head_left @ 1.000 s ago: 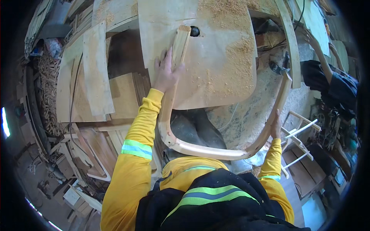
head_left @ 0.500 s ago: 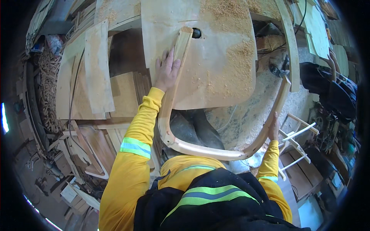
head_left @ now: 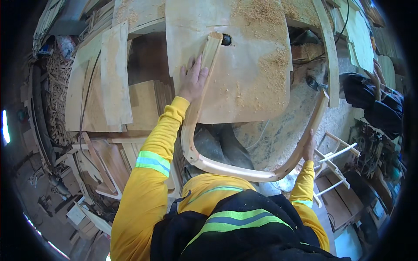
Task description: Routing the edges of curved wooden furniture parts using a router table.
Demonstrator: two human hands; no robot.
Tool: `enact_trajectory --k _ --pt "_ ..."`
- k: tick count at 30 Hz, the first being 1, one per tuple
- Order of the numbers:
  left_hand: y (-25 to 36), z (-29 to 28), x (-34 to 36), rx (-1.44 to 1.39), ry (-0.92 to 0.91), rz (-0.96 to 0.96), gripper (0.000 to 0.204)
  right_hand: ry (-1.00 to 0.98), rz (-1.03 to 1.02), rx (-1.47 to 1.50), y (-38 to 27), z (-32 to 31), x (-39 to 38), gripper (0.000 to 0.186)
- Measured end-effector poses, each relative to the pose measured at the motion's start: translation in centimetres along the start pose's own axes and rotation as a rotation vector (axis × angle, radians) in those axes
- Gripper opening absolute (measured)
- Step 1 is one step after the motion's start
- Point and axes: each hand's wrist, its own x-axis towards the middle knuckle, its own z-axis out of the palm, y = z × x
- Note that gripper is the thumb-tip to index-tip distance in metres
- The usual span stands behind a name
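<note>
1. Left grip (head_left: pixel 192 82) is lying spread, fingers extended and not wrapping, touching the left leg of the U-shaped wooden frame (head_left: pixel 235 172).
2. Right grip (head_left: pixel 309 145) is pressing along the outer side of the right leg; can't tell how far its fingers are curling.
3. Count: one frame, two legs. Left leg is lying over the counter (head_left: pixel 235 98), its tip sitting just beside the one hole; the bend is running past the near edge, by the waist.
4. Hole is holding one dark round part (head_left: pixel 226 39).
5. Sawdust (head_left: pixel 272 74) is covering the counter's right side.
</note>
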Motion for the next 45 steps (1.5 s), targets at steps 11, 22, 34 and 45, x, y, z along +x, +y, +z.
enact_trajectory --k 11,22,34,45 --pt "0.5 -0.4 0.0 -0.015 -0.040 -0.018 0.063 0.002 -0.043 -0.011 -0.6 0.4 -0.7 0.070" --pt "0.7 -0.7 0.2 -0.010 -0.070 -0.036 0.064 0.016 -0.019 -0.042 -0.5 0.4 -0.3 0.066" --pt "0.8 -0.8 0.2 -0.015 -0.083 -0.042 0.064 0.004 -0.007 0.028 0.4 0.0 0.0 0.064" --pt "0.9 -0.7 0.3 -0.009 -0.079 -0.046 0.063 -0.012 -0.025 -0.014 1.1 -0.6 0.6 0.068"
